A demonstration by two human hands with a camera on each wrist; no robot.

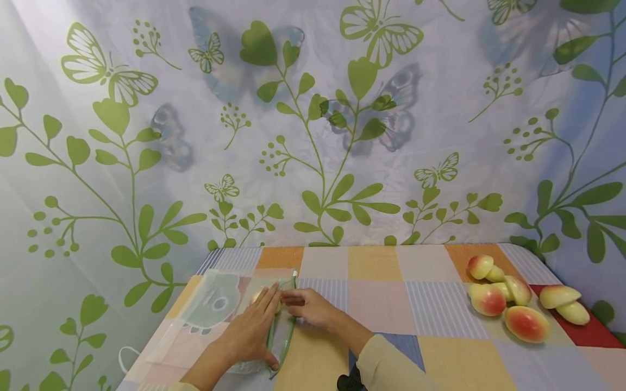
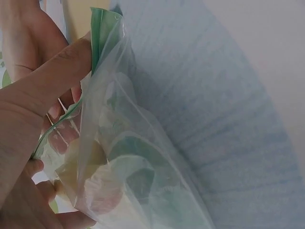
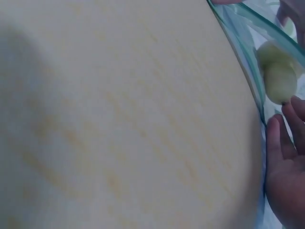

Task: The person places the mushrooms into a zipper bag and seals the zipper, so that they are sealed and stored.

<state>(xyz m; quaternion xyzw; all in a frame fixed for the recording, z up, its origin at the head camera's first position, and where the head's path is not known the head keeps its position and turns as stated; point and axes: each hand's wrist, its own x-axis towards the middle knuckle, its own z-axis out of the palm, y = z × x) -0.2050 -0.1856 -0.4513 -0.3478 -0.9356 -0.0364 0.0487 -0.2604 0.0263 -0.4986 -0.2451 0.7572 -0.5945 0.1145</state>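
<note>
A clear zip bag (image 1: 168, 336) with a green zip edge and a printed pale green cartoon figure lies on the left of the table. Inside its mouth is a yellowish mushroom-shaped piece (image 3: 280, 78), partly hidden by the hands in the head view. My left hand (image 1: 249, 331) spreads over the bag, its thumb pressing one green zip edge and its fingers at the other side, so the mouth gapes. My right hand (image 1: 310, 307) reaches in at the mouth with fingers fairly straight, fingertips right at the base of the mushroom piece.
Several yellow-and-red mushroom-shaped pieces (image 1: 527, 324) lie grouped at the table's right side. A patchwork cloth (image 1: 376, 304) covers the table. A printed curtain (image 1: 313, 136) hangs behind it. A white loop (image 1: 128, 358) sticks out at the left edge.
</note>
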